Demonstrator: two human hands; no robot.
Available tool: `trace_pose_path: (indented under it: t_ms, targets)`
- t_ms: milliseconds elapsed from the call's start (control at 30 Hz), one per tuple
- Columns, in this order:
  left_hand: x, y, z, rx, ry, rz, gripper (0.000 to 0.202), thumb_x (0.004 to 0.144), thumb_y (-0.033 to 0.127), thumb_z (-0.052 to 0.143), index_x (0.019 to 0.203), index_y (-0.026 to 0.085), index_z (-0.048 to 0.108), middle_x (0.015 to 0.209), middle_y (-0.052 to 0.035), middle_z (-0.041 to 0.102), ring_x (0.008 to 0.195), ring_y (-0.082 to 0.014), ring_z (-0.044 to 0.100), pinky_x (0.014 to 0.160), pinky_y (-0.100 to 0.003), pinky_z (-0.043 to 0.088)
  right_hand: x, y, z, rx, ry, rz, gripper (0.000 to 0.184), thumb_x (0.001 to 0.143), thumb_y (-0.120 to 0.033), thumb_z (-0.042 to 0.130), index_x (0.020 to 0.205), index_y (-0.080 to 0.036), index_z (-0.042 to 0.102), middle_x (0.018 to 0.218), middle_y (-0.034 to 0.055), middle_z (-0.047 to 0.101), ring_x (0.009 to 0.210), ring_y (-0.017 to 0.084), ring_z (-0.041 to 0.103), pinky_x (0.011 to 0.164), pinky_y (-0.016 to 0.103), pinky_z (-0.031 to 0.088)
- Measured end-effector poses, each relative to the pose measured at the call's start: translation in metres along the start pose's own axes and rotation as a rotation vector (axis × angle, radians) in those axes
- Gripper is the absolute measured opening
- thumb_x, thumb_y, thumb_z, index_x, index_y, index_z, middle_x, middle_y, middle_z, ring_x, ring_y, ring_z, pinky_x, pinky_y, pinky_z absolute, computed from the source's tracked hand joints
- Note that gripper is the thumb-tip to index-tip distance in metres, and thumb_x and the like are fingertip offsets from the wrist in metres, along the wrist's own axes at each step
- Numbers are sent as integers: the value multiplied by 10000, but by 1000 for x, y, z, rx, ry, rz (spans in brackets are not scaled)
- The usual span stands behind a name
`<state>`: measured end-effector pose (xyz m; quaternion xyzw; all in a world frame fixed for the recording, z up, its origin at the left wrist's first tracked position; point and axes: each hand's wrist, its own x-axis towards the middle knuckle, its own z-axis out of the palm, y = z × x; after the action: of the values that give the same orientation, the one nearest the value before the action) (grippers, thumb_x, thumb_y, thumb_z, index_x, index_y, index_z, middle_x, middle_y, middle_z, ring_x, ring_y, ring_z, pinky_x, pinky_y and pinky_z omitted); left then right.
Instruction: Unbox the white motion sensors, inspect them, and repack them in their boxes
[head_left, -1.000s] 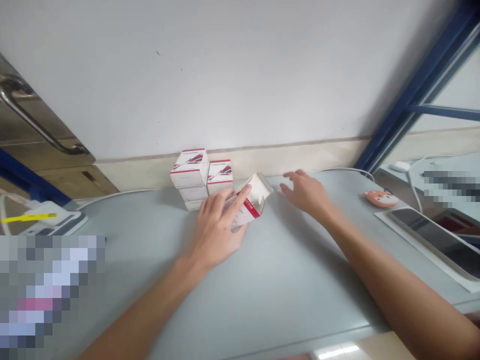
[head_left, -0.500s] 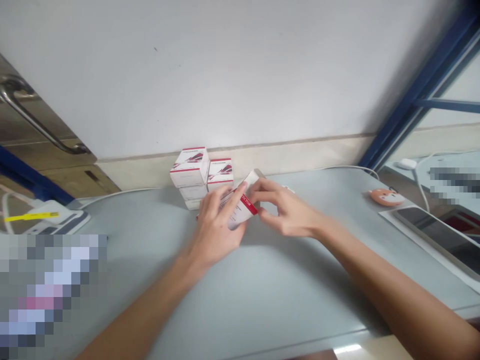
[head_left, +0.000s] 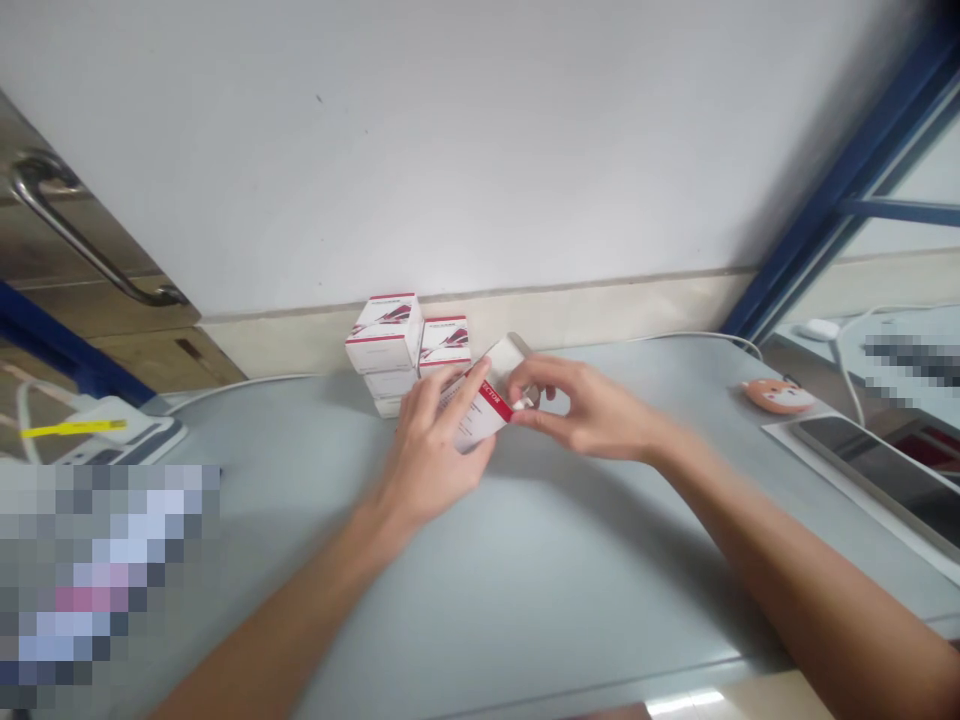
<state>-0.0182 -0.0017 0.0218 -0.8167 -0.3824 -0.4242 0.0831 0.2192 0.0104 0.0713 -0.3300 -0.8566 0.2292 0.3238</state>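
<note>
A small white cardboard box (head_left: 474,418) with a red band lies tilted in my left hand (head_left: 437,440), whose fingers and thumb wrap round it. Its lid flap (head_left: 504,352) stands up at the end facing right. At that opening my right hand (head_left: 581,408) is closed, thumb and fingertips pinching a small white piece (head_left: 520,405). Whether this is a side flap or part of the contents I cannot tell. Just behind my left hand, similar boxes are stacked: an upper left box (head_left: 384,332) and a lower right box (head_left: 445,341) show their printed tops.
The grey table (head_left: 480,580) meets a white wall (head_left: 480,150) at the back. A phone (head_left: 877,480) and an orange animal-faced object (head_left: 778,394) lie at the right. On the left are a white device (head_left: 112,435) with yellow tape and a blurred-out area. White cables run along the back.
My right hand's fingers have drawn together at the box opening, and the small white piece now shows between them. My left hand keeps its hold on the box. The view has shifted slightly.
</note>
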Motion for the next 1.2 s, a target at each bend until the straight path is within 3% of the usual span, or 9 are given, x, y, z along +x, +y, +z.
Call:
trace_pose_path:
  t_ms: [100, 233, 367, 500, 633, 733, 833, 1000, 1200]
  targets:
    - [1, -2, 0, -11, 15, -39, 813, 939, 183, 732, 1651, 373, 391, 1422, -102, 571, 1375, -288, 593, 1202, -482, 483, 2, 7, -7, 82, 158, 73, 169, 978, -412, 703, 987, -244, 713, 987, 18, 759, 803, 178, 690, 786, 323, 534]
    - [0, -4, 0, -9, 17, -74, 818, 933, 189, 742, 1651, 368, 395, 1432, -101, 572, 1364, -288, 593, 1203, -480, 483, 0, 35, -24, -106, 451, 410, 305, 963, -549, 685, 1034, -256, 725, 880, 20, 753, 706, 198, 698, 650, 323, 483]
    - [-1, -4, 0, -9, 17, -76, 819, 925, 182, 746, 1645, 368, 404, 1433, -99, 579, 1362, -285, 600, 1204, -478, 484, -10, 81, -36, -618, 254, 722, 190, 961, -404, 666, 966, -260, 790, 1106, 74, 774, 946, 277, 715, 766, 384, 477]
    - [-1, -3, -2, -7, 11, -65, 801, 926, 178, 744, 1633, 364, 418, 1431, -101, 588, 1372, -297, 600, 1216, -500, 478, -19, 112, -35, -650, 74, 880, 286, 991, -406, 606, 1076, -238, 822, 1134, 120, 772, 1000, 302, 717, 789, 393, 495]
    - [-1, -2, -2, 10, 15, -34, 767, 920, 172, 752, 1600, 366, 456, 1422, -97, 608, 1358, -293, 620, 1189, -486, 505, -15, 101, -30, -658, 255, 774, 392, 1016, -419, 571, 1295, -216, 755, 1298, 154, 706, 998, 289, 713, 833, 407, 507]
    - [-1, -2, -1, 32, 16, -7, 726, 926, 178, 748, 1576, 357, 480, 1430, -100, 610, 1344, -288, 636, 1170, -476, 523, -5, 66, -23, -497, 502, 437, 303, 1036, -370, 538, 1149, -242, 789, 1179, 100, 726, 942, 237, 695, 815, 368, 506]
    - [-2, -2, 0, 61, 9, 38, 704, 926, 164, 745, 1559, 341, 496, 1431, -100, 617, 1349, -280, 638, 1172, -456, 528, 3, 25, -9, -203, 356, 102, 240, 1026, -368, 590, 1048, -250, 797, 1037, 54, 743, 886, 199, 673, 801, 329, 511]
    - [-5, -1, 3, 123, -35, 103, 653, 928, 116, 713, 1520, 328, 536, 1399, -101, 662, 1281, -286, 674, 1117, -471, 554, 4, 5, 9, -33, -1, 208, 200, 955, -209, 590, 933, -251, 785, 908, 1, 767, 783, 178, 655, 740, 310, 498]
    - [-7, -4, 7, 149, 13, 201, 582, 918, 110, 729, 1447, 316, 602, 1399, -106, 704, 1263, -286, 699, 1068, -450, 572, 2, 13, 12, -253, -20, 330, 189, 930, -174, 619, 920, -280, 775, 980, 6, 760, 744, 179, 655, 665, 302, 425]
